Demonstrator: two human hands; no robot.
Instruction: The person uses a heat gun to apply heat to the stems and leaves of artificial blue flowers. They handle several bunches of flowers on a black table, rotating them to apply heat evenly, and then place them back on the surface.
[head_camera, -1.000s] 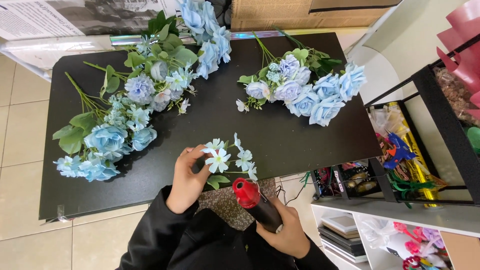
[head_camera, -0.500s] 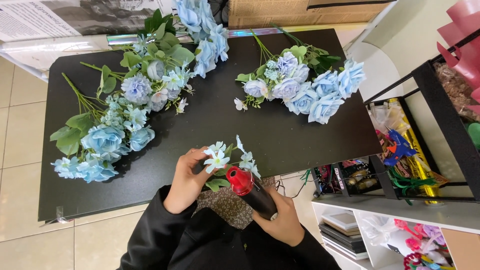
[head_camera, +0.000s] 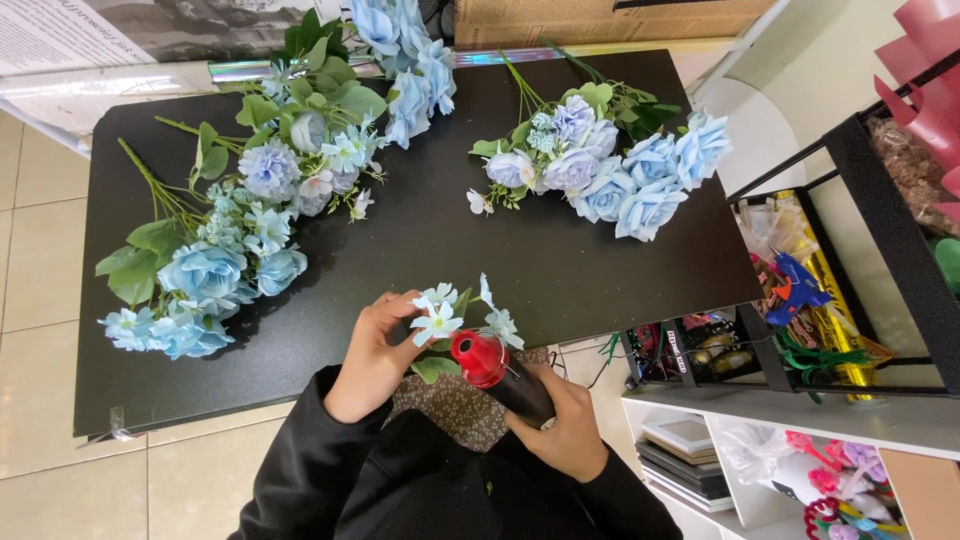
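Note:
My left hand (head_camera: 372, 352) grips a small sprig of pale blue and white artificial flowers (head_camera: 450, 318) with green leaves, at the near edge of the black table (head_camera: 420, 240). My right hand (head_camera: 565, 430) holds a black tool with a red tip (head_camera: 495, 368), probably a glue gun, its red end right under the sprig's blooms. Both sleeves are black. A brown patterned cloth (head_camera: 455, 408) lies on my lap below the sprig.
Bunches of blue artificial flowers lie on the table: one at the left (head_camera: 215, 260), one at the back (head_camera: 400, 60), one at the right (head_camera: 610, 170). A black rack (head_camera: 860, 300) with craft supplies and a white shelf (head_camera: 800, 440) stand to the right. Tiled floor at left.
The red-tipped tool has moved up and left, from beside my lap to right against the underside of the sprig. My left hand has kept the sprig nearly still.

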